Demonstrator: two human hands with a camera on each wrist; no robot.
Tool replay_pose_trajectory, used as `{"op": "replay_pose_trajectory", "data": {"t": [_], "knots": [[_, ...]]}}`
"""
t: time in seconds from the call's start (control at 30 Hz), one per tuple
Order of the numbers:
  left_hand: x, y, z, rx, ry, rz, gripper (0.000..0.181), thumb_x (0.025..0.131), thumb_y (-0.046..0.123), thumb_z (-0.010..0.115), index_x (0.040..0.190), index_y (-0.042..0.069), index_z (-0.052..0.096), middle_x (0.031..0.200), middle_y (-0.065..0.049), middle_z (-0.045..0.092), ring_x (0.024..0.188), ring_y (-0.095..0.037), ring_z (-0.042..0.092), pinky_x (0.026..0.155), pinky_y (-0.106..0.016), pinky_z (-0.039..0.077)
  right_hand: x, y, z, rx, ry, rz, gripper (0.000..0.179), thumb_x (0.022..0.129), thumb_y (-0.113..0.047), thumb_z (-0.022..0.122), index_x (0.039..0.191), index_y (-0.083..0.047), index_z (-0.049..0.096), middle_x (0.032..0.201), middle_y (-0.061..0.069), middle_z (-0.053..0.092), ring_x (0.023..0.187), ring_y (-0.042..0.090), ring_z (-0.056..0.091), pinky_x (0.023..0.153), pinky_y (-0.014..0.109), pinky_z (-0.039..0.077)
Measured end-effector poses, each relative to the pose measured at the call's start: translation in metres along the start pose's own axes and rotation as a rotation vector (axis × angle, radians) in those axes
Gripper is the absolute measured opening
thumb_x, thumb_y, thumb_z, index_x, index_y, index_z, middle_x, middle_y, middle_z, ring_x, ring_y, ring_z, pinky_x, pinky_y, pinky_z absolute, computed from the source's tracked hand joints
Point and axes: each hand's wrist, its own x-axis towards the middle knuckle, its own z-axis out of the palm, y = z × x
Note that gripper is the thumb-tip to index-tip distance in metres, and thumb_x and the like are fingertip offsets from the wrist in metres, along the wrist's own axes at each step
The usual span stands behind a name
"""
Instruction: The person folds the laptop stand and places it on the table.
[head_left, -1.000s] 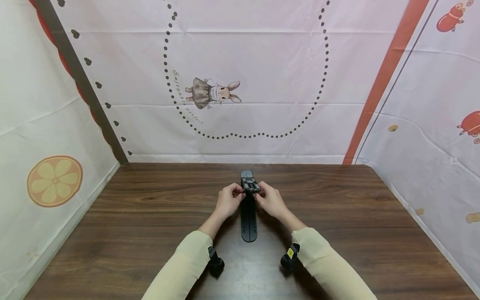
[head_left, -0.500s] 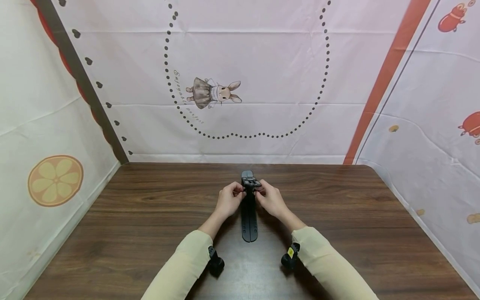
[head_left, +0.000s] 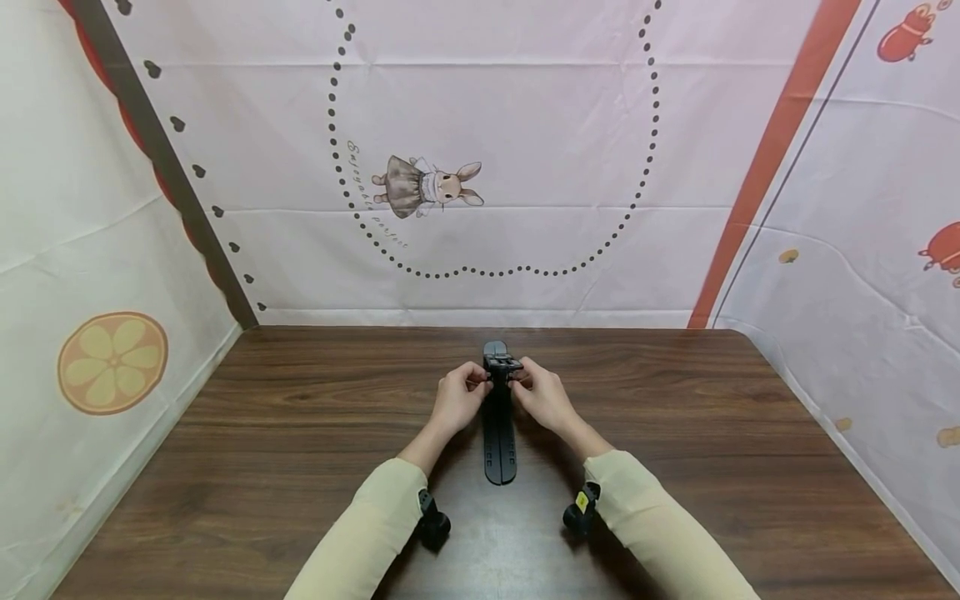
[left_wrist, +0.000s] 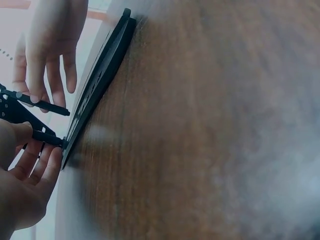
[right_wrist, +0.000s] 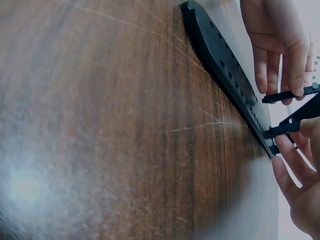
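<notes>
A long black folding stand (head_left: 499, 454) lies on the table, pointing away from me. Raised over its far half is a hinged upper part (head_left: 504, 362), seen nearly edge-on. My left hand (head_left: 459, 400) pinches this part's left leg between thumb and fingers. On the other side my right hand (head_left: 546, 402) pinches the right leg (right_wrist: 286, 128). In both wrist views the two black legs point down at the slotted base (right_wrist: 220, 65); the near leg's tip is at the base. Whether it sits in a slot is too small to tell.
The brown wooden table (head_left: 300, 467) reaches back to a white printed cloth (head_left: 525, 167). More cloth hangs at the left and right sides. A small black camera (head_left: 433, 527) is strapped to the left wrist and a similar camera (head_left: 579, 518) to the right.
The stand's upper part has tilted, its patterned face going from broad to nearly edge-on. Both hands have shifted only slightly and keep their pinch. The base has stayed in place.
</notes>
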Motion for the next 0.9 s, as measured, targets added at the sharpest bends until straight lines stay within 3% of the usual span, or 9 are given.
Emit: {"op": "replay_pose_trajectory", "data": {"t": [0.43, 0.9], "knots": [[0.005, -0.004, 0.001, 0.027, 0.014, 0.015, 0.005, 0.083, 0.014, 0.068, 0.083, 0.012, 0.064, 0.082, -0.001, 0.065, 0.073, -0.012, 0.057, 0.065, -0.026, 0.048, 0.002, 0.001, -0.003, -0.005, 0.02, -0.014, 0.007, 0.086, -0.007, 0.062, 0.086, -0.013, 0.058, 0.089, 0.005, 0.07, 0.084, 0.021, 0.068, 0.071, 0.038, 0.053], [0.012, -0.002, -0.003, 0.018, 0.012, -0.007, 0.005, 0.082, 0.014, 0.069, 0.083, 0.013, 0.065, 0.082, -0.001, 0.066, 0.076, -0.014, 0.059, 0.066, -0.028, 0.05, 0.01, 0.001, -0.007, -0.029, -0.001, 0.0, 0.007, 0.086, -0.006, 0.06, 0.092, -0.011, 0.061, 0.09, 0.005, 0.069, 0.087, 0.022, 0.067, 0.072, 0.038, 0.053]]}}
